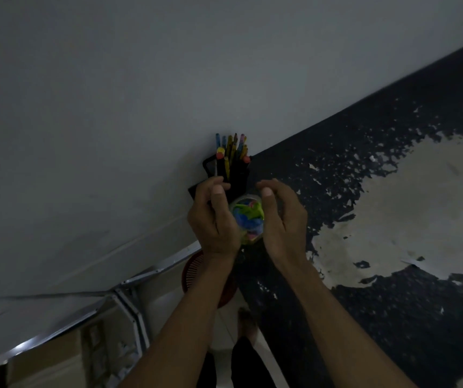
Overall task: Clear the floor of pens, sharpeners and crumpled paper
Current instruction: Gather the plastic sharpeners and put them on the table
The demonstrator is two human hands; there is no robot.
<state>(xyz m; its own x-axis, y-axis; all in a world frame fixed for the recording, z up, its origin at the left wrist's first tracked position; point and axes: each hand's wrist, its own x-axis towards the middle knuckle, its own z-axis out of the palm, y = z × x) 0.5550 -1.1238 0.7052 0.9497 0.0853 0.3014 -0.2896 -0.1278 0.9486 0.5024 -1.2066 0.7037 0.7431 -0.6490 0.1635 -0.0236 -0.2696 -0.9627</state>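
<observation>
A clear jar (248, 217) packed with coloured sharpeners sits between my two hands above the dark table top. My left hand (215, 217) wraps the jar's left side and also pinches a thin pen (215, 170) that sticks upward. My right hand (282, 219) curls beside the jar's right side, fingers bent and apart; whether it touches the jar is unclear. Just behind stands a black pen holder (236, 172) full of several coloured pens and pencils, set against the wall.
The table top (364, 152) is dark with large worn pale patches. A grey wall (113, 107) fills the left. Below are a red ribbed basket (194, 271), a metal frame (129, 298), pale floor and my foot (247, 322).
</observation>
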